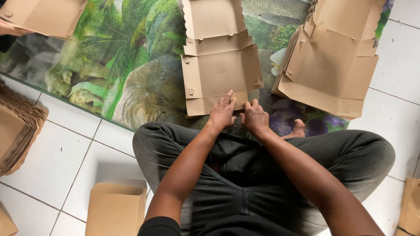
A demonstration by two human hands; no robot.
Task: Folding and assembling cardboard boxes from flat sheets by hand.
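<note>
A flat brown cardboard box blank (221, 72) lies unfolded on a green printed mat (127, 65) in front of my crossed legs. My left hand (222, 112) presses flat fingers on the blank's near flap. Beside it my right hand (254, 118) pinches the same flap's edge with bent fingers. Both hands touch the flap (205, 105) close together.
A stack of flat box blanks (328, 65) lies to the right on the mat. Another person's hand (11, 29) holds a brown blank at the top left. More stacked cardboard (15, 131) sits at left, a folded box (116, 209) on the white tiles.
</note>
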